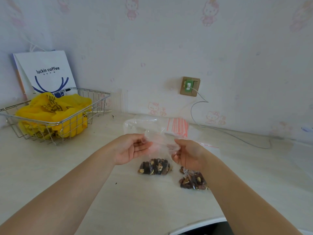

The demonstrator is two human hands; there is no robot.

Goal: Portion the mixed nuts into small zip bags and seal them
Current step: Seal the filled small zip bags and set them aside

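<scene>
A small clear zip bag (158, 150) hangs between my hands over the table, with a portion of mixed nuts (155, 167) at its bottom. My left hand (131, 149) pinches the bag's top on the left side. My right hand (187, 154) pinches the top on the right. A second clear bag of nuts (193, 180) lies on the table under my right wrist. Behind my hands lie a larger clear plastic bag (135, 123) and a stack of empty zip bags with red strips (178, 126).
A wire basket (94, 97) holding a yellow plastic bag (50, 114) stands at the back left, in front of a white coffee paper bag (45, 70). A wall socket (189, 86) feeds a grey cable (237, 136) along the table's right. The table edge (203, 223) curves near me.
</scene>
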